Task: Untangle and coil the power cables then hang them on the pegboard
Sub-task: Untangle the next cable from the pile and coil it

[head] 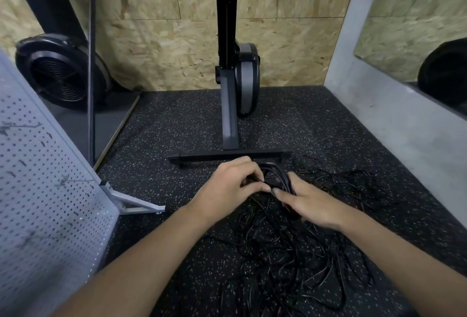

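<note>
Black power cables (290, 261) sit in 1 big loose tangle on the speckled rubber floor (177, 253). They look thin, floppy and light, so I'd guess yanking just snags them. Better to find an end and feed it out. Just past the pile, the left hand (232, 182) pinches a strand and the right hand (313, 203) curls round a small looped bunch. The pegboard (38, 190) stands at left, with an upright rowing machine (230, 114) beyond.

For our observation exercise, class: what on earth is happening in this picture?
A person is working on a tangled heap of black power cables lying on the speckled floor. The left hand and the right hand both grip a few loops at the heap's far edge. Most of the cable lies tangled. The pegboard stands at the left, with no coil visible on it.
</note>
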`<action>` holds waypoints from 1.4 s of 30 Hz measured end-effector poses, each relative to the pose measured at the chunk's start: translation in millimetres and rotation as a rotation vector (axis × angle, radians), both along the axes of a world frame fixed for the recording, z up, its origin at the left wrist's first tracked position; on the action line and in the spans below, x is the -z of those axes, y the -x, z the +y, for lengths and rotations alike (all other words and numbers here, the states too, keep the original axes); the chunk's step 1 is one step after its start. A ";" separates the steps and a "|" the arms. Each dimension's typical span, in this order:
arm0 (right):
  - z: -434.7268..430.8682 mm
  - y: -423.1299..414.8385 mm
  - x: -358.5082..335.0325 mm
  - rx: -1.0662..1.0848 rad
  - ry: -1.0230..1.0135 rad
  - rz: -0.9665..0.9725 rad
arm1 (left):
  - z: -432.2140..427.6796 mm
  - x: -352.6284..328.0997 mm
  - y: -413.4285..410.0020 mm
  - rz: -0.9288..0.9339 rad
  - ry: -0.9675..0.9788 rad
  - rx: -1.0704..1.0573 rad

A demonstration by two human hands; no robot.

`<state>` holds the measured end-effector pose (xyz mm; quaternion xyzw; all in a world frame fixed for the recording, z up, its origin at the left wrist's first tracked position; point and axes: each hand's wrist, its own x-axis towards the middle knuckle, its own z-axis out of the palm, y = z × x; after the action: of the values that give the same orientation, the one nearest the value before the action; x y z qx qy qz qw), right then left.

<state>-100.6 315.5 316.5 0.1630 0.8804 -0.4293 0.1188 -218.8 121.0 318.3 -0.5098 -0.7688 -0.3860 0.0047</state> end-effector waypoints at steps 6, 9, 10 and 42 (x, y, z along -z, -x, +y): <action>-10.4 0.4 -0.9 -0.105 0.237 -0.102 | -4.9 -2.2 2.5 -0.029 -0.036 -0.015; -18.7 -3.8 -5.9 -0.206 0.143 -0.126 | -5.9 -4.0 2.1 0.013 -0.044 -0.023; -18.8 -1.4 -2.1 -0.209 0.109 -0.108 | -5.6 -4.9 0.6 -0.002 -0.033 -0.037; -12.9 -2.7 1.3 -0.015 0.221 0.220 | -5.9 -1.9 -8.3 -1.256 -0.276 -0.247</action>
<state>-98.0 302.5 315.2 0.0946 0.8367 -0.5378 0.0421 -210.5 115.1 320.2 -0.0898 -0.6215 -0.7022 -0.3356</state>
